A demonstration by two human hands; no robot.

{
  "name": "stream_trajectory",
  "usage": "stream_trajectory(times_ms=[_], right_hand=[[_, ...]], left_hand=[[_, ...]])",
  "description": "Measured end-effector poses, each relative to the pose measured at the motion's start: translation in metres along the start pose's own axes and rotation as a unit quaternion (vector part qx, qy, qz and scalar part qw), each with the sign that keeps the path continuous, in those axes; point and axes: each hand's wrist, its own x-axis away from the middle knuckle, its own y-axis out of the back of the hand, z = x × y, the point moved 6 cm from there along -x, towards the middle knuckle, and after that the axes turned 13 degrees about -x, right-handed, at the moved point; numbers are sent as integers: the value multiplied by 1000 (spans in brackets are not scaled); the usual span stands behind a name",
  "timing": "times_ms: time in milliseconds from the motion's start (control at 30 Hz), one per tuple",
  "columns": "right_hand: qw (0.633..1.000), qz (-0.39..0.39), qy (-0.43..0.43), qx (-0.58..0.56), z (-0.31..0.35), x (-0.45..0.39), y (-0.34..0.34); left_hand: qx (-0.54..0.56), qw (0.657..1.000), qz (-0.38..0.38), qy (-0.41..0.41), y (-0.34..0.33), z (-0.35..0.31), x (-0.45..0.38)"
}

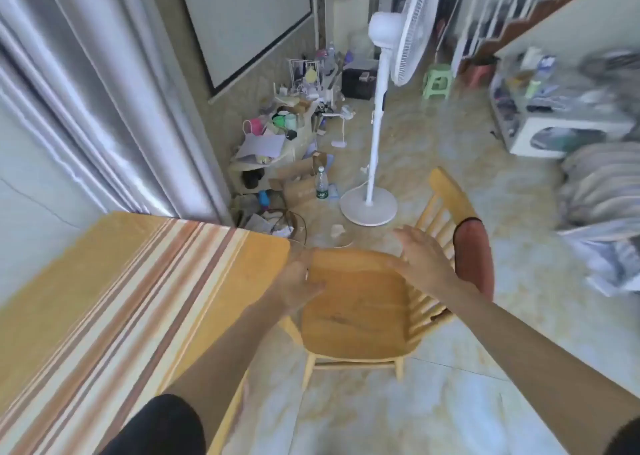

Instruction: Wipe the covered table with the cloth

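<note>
Wooden chair just beside table.

Chair: wooden, stood near centre, red cloth over its backrest.
Fan: white pedestal type, stood far centre.
Bottle: upright, left of fan base.
Stool: green, far right.

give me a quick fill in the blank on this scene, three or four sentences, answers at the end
1. The table wears a cover with ____ running along it.
2. Both hands, left hand and right hand, reach over the seat of a wooden ____.
3. A white standing ____ rises from a round base on the floor.
4. A dark red cloth hangs over the chair's ____.

Missing words: stripes; chair; fan; backrest
</note>
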Motion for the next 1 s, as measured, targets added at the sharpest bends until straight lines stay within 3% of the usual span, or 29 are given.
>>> stream_trajectory(times_ms=[133,200,300,400,533,633,800,900,1000], right_hand=[[971,-118,-204,-39,-111,5,32],[941,-106,-305,-101,-165,10,30],[912,-90,-336,-217,-205,3,14],[904,-120,-309,-269,-213,-12,5],[904,-192,-308,-226,-212,-13,2],[920,-202,-272,-195,-212,-12,14],[949,-217,-93,-211,-182,-58,65],[954,-159,24,-254,-144,-96,81],[943,-103,119,-293,-98,-122,78]], left_hand=[[-10,998,61,-18,-41,-13,-46],[-22,996,84,-28,-57,-23,-65],[-23,995,92,-39,-73,-34,-95],[-8,995,93,-15,-86,-46,-123],[38,994,100,10,-101,-78,-148],[62,993,97,15,-107,-100,-165],[83,995,58,6,-94,-127,-195],[138,990,13,24,-74,-133,-206],[185,978,-79,54,-41,-127,-205]])
